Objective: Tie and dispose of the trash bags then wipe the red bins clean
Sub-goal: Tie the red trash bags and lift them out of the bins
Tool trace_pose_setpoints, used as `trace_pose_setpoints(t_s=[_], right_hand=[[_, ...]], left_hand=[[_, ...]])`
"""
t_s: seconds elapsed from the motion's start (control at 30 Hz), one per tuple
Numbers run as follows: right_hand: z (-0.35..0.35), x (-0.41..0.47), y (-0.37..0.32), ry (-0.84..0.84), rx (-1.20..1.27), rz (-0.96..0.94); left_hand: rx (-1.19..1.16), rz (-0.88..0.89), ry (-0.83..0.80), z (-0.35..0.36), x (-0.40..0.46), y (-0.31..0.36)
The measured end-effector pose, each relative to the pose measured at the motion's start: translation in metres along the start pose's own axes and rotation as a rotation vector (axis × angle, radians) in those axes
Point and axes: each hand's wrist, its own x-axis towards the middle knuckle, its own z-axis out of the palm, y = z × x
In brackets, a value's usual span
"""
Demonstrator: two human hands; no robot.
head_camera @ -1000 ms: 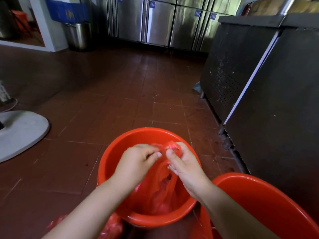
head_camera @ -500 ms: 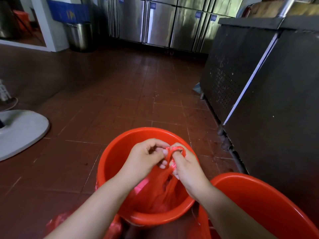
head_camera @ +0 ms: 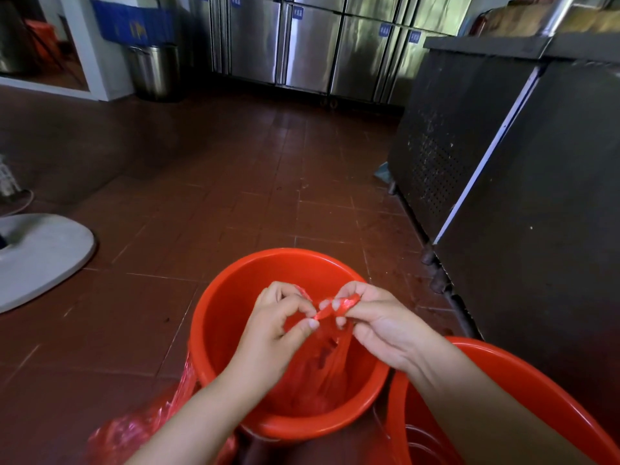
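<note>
We stood on a brown tiled floor [head_camera: 208, 182], with a dark counter [head_camera: 536, 182] along our right and steel cabinets [head_camera: 302, 41] across the far wall. A steel pot [head_camera: 156, 72] sat by the far left corner, and a grey round base [head_camera: 40, 256] lay on the floor to our left. Below us was a red bin [head_camera: 235, 297], and a second bin [head_camera: 503, 370] stood just beside it on our right. Another red bag [head_camera: 134, 431] lay crumpled on the floor against the first bin's near left side. Inside the first bin hung the bag [head_camera: 322, 364], its top drawn up into twisted strands. Our left hand [head_camera: 278, 330] had its fingers curled around one strand, and our right hand [head_camera: 379, 323] pinched the other strand [head_camera: 342, 302], both above the bin's middle.
</note>
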Motion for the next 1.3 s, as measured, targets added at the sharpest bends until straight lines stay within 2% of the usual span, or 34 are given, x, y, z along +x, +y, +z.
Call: trace_pose_setpoints(t_s=[0.1,0.2,0.27,0.33,0.37,0.43,0.5,0.57,0.73,0.87,0.93,0.97,1.03,1.1,1.13,1.17,1.2,1.27,1.3], right_hand=[[0.000,0.000,0.001,-0.011,-0.195,-0.057],[0.001,-0.001,0.000,-0.047,-0.460,-0.187],[-0.006,-0.002,0.001,-0.009,-0.753,-0.388],[-0.013,-0.002,0.005,0.084,-1.090,-0.644],[-0.016,-0.001,0.009,0.141,-1.171,-0.765],[-0.016,-0.001,0.019,0.213,-1.149,-0.910],[-0.015,0.001,0.031,0.257,-1.032,-0.974],[-0.015,0.004,0.039,0.269,-0.943,-0.986],[-0.013,0.000,0.046,0.271,-0.844,-0.877],[-0.018,-0.005,0.045,0.172,-1.030,-0.757],[-0.033,-0.008,0.049,0.090,-1.306,-0.649],[-0.044,-0.010,0.052,0.043,-1.447,-0.599],[-0.065,-0.014,0.051,0.011,-1.599,-0.492],[-0.075,-0.014,0.044,0.009,-1.563,-0.447],[-0.076,-0.011,0.041,0.023,-1.484,-0.431],[-0.074,-0.007,0.040,0.063,-1.348,-0.408],[-0.069,-0.003,0.040,0.117,-1.117,-0.374],[-0.052,0.004,0.036,0.186,-0.441,-0.250],[-0.044,0.009,0.034,0.168,-0.096,-0.172]], left_hand=[[0.013,-0.086,-0.050,0.005,0.009,-0.004],[-0.211,-0.319,-0.312,0.005,0.015,-0.001],[-0.334,-0.500,-0.385,0.006,0.023,0.004],[-0.317,-0.674,-0.413,0.004,0.029,0.007],[-0.323,-0.752,-0.443,0.004,0.029,0.006],[-0.479,-0.894,-0.397,0.007,0.025,0.002],[-0.602,-0.937,-0.310,0.009,0.018,0.005],[-0.680,-0.924,-0.245,0.014,0.016,0.006],[-0.835,-0.898,-0.114,0.022,0.019,0.008],[-0.808,-0.914,0.196,0.020,0.029,-0.003],[-0.665,-0.887,0.379,-0.001,0.036,-0.023],[-0.510,-0.848,0.465,-0.016,0.038,-0.035],[0.068,-0.717,0.476,-0.050,0.034,-0.061],[0.624,-0.580,0.369,-0.068,0.024,-0.074],[0.716,-0.514,0.350,-0.068,0.021,-0.076],[0.692,-0.463,0.345,-0.063,0.020,-0.074],[0.550,-0.427,0.342,-0.057,0.022,-0.070],[-0.089,-0.467,0.311,-0.037,0.029,-0.053],[-0.411,-0.531,0.270,-0.025,0.034,-0.042]])
